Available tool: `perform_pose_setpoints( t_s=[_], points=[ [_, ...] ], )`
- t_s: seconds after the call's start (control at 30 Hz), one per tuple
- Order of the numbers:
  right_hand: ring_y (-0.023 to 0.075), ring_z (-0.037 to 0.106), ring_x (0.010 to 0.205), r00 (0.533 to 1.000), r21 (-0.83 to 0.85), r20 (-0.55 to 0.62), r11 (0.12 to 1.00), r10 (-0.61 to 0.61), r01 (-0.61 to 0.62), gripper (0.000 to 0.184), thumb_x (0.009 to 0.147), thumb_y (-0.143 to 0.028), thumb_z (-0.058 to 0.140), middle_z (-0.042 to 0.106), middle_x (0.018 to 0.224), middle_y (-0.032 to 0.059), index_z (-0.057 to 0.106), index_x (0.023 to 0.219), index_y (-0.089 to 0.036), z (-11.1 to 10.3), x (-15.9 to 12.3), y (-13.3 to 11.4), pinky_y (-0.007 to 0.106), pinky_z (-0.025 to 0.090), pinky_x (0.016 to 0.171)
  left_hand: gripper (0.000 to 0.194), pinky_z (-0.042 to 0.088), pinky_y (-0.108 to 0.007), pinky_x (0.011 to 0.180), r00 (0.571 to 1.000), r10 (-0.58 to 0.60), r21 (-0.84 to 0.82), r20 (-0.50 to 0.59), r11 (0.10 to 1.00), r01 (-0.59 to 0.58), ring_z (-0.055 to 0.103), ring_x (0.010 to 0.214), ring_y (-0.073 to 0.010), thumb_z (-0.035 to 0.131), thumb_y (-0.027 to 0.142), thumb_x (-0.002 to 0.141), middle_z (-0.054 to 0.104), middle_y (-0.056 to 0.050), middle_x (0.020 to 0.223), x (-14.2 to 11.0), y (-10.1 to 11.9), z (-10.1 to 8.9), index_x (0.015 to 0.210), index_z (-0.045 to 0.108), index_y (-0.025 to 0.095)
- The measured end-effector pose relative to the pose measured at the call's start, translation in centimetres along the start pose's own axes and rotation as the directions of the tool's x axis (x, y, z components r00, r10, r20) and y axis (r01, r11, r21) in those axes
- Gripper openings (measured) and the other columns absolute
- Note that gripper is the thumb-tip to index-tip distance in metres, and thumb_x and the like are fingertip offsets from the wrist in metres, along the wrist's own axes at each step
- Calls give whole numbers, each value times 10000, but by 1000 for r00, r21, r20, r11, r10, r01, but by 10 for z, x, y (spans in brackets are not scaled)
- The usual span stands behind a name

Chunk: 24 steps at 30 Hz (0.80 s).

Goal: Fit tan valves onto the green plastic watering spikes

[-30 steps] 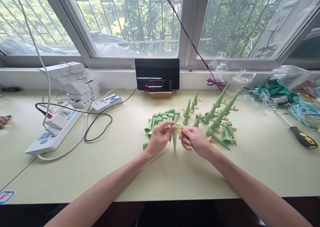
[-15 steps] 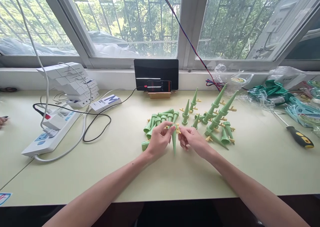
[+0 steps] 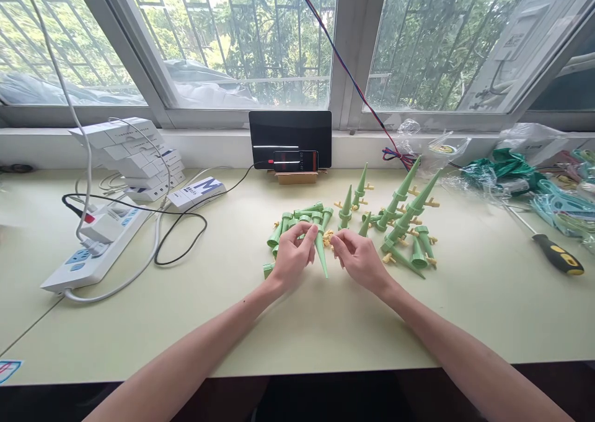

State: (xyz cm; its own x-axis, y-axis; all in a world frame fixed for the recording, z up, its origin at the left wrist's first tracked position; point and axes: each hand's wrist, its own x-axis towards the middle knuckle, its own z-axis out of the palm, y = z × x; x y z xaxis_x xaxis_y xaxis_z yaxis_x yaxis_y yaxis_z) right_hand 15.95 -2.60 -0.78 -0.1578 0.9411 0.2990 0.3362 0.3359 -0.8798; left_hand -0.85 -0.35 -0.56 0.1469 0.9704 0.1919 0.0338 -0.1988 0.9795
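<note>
My left hand (image 3: pixel 296 253) is closed on a green plastic plant watering spike (image 3: pixel 320 254), whose narrow tip slants down and slightly right. My right hand (image 3: pixel 360 258) is just to the right of it, thumb and fingers pinched together. Whatever those fingertips hold is too small to make out against the small yellow valves (image 3: pixel 328 237) heaped right behind them. Beyond my left hand lies a pile of green spikes (image 3: pixel 284 225). To the right, several spikes with yellow valves fitted (image 3: pixel 403 220) stand upright or lie on the table.
At the back a phone (image 3: pixel 296 160) leans on a dark tablet (image 3: pixel 290 131). White boxes (image 3: pixel 134 152), a power strip (image 3: pixel 95 248) and loose cables occupy the left. A screwdriver (image 3: pixel 558 254) and plastic bags (image 3: pixel 504 171) lie on the right.
My right hand has drawn slightly away from the spike. In my left hand the spike has tilted, its tip a little higher. A person's hand at the left edge has become a blur.
</note>
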Motion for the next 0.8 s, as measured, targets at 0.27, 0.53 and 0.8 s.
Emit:
perform_pose_setpoints(
  t_s=[0.27,0.53,0.8],
  points=[
    [114,421,524,997,-82,-13,994,-75,74,396,1003,-447,440,492,599,-22,520,711,-191,0,1,2,253,336,534,322,369,-210,424,999,21,10,27,1000,-21,434,403,-77,586,504,897,470,63,501,-2,-1,1,827,589,190],
    [114,411,498,997,-91,-14,993,-71,69,429,993,-457,444,467,555,-21,509,665,-188,2,-1,7,262,317,514,291,357,-203,415,998,41,2,54,999,-42,436,407,-73,583,481,905,469,62,525,-1,-6,0,876,601,192],
    [102,374,409,994,51,29,993,105,-107,513,959,-546,455,392,429,-40,515,596,-188,1,0,3,260,319,472,272,349,-200,414,996,72,54,55,996,-75,430,414,-75,608,455,896,439,71,499,-4,-8,1,957,619,189]
  ],
)
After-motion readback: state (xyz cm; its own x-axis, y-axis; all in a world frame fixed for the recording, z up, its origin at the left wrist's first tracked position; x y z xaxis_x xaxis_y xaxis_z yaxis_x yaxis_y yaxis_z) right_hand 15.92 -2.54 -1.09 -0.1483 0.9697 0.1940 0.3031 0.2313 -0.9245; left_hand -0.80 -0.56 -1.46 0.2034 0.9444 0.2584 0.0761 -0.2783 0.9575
